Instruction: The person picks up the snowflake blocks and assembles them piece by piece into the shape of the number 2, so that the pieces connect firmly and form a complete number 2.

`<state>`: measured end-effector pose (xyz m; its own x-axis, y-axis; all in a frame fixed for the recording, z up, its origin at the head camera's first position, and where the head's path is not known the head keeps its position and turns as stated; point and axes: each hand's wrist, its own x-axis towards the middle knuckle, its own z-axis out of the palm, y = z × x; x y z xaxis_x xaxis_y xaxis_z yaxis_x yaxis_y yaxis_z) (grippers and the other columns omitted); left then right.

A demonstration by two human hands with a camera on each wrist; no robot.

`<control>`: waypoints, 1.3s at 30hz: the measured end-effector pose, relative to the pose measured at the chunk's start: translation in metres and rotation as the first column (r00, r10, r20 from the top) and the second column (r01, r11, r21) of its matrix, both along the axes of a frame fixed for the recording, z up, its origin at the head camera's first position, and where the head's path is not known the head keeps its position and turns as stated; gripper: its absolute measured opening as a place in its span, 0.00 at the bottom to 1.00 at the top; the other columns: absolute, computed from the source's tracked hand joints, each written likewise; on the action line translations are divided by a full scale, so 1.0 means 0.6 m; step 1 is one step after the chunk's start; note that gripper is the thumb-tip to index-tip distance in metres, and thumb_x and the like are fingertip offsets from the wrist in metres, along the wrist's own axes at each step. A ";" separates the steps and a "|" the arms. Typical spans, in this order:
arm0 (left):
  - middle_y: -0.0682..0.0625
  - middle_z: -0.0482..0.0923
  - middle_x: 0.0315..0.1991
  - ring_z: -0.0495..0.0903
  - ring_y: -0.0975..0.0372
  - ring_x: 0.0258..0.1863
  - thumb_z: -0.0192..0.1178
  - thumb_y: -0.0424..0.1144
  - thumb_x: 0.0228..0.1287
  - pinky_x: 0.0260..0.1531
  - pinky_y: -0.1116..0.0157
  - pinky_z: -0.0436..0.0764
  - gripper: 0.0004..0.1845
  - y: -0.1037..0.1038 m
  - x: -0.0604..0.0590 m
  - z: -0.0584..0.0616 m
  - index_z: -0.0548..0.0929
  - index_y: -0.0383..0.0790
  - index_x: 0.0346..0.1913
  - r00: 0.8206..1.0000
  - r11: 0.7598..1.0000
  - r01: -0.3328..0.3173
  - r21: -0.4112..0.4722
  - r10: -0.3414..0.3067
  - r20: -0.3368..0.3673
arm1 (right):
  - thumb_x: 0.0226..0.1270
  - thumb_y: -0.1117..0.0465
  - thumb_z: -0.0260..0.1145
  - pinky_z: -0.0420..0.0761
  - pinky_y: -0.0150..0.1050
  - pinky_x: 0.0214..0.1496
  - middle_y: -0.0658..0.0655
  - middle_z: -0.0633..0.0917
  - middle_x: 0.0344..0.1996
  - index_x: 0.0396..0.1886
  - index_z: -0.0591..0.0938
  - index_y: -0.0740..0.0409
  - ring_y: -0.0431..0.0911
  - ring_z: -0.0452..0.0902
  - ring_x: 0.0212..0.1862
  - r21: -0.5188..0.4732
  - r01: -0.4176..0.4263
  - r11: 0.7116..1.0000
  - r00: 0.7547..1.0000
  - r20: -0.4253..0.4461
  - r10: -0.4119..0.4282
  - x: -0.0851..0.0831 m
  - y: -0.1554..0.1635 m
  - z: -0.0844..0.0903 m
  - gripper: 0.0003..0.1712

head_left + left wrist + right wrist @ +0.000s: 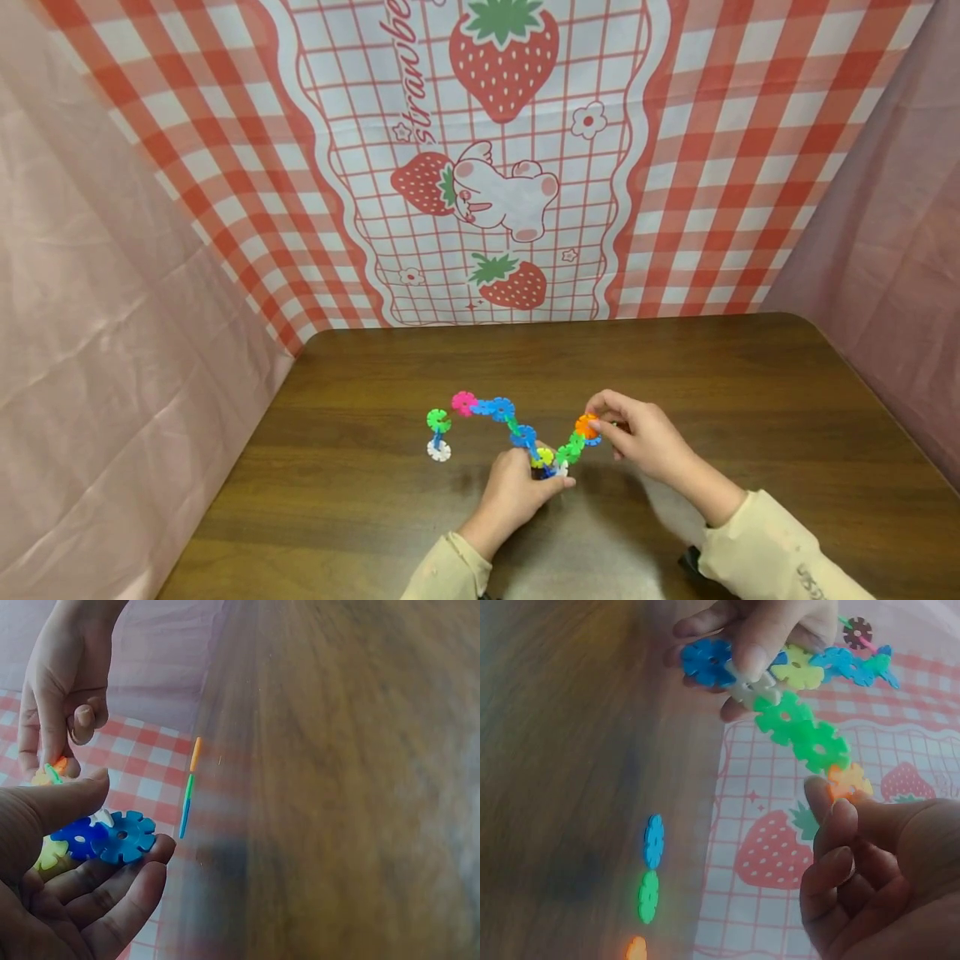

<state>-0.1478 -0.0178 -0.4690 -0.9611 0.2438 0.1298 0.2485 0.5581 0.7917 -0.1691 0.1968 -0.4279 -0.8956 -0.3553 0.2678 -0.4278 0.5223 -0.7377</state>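
A winding chain of notched plastic snowflake discs [522, 435] runs between the hands and out to the left. Its colours include pink, blue, green, yellow, white and orange. My left hand [517, 487] grips it around the dark blue disc [79, 840], beside the white disc [754, 688] and yellow disc [798, 669], thumb above and fingers underneath. At the right end, my right hand [637, 429] pinches the orange disc [847, 782] between thumb and fingertips. Two green discs [802, 731] link orange to white. Part of the chain is hidden behind the left hand.
On the wooden table [360, 517] lie a separate blue disc [653, 841], a green disc [649, 896] and an orange disc [636, 949] in a row. A strawberry-print cloth [480, 167] hangs behind the table, with pink drapes [127, 292] at the sides.
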 end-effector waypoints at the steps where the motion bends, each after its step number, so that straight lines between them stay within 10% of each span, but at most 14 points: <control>1: 0.60 0.79 0.28 0.76 0.68 0.29 0.77 0.45 0.49 0.32 0.70 0.75 0.14 0.000 0.000 0.000 0.84 0.44 0.36 1.000 1.000 -0.001 -0.002 0.001 0.003 | 0.68 0.68 0.64 0.76 0.35 0.22 0.49 0.86 0.35 0.48 0.81 0.51 0.38 0.72 0.18 0.038 -0.002 0.999 0.999 -0.050 0.004 0.001 -0.001 -0.001 0.12; 7: 0.59 0.79 0.28 0.75 0.67 0.28 0.77 0.45 0.49 0.30 0.69 0.75 0.15 0.001 0.000 0.002 0.84 0.42 0.35 1.000 1.000 -0.016 -0.004 0.016 0.019 | 0.65 0.66 0.67 0.77 0.33 0.31 0.47 0.84 0.41 0.60 0.79 0.50 0.33 0.75 0.30 0.238 0.019 0.971 0.945 -0.322 0.060 0.007 -0.010 -0.012 0.23; 16: 0.59 0.75 0.24 0.69 0.69 0.24 0.77 0.47 0.48 0.26 0.70 0.71 0.15 0.004 0.000 0.003 0.82 0.44 0.30 0.999 0.999 -0.032 -0.018 0.032 -0.003 | 0.50 0.53 0.79 0.73 0.31 0.24 0.50 0.78 0.35 0.60 0.76 0.55 0.35 0.71 0.23 0.309 0.114 0.944 0.914 -0.406 0.022 0.013 -0.024 -0.027 0.38; 39: 0.59 0.72 0.20 0.67 0.69 0.20 0.77 0.48 0.46 0.22 0.70 0.70 0.16 0.008 0.004 -0.004 0.80 0.44 0.24 0.997 0.998 -0.047 -0.046 0.044 -0.057 | 0.60 0.62 0.73 0.68 0.30 0.24 0.53 0.74 0.41 0.63 0.69 0.60 0.33 0.60 0.20 0.291 0.059 0.955 0.956 -0.291 0.029 0.012 -0.031 -0.049 0.33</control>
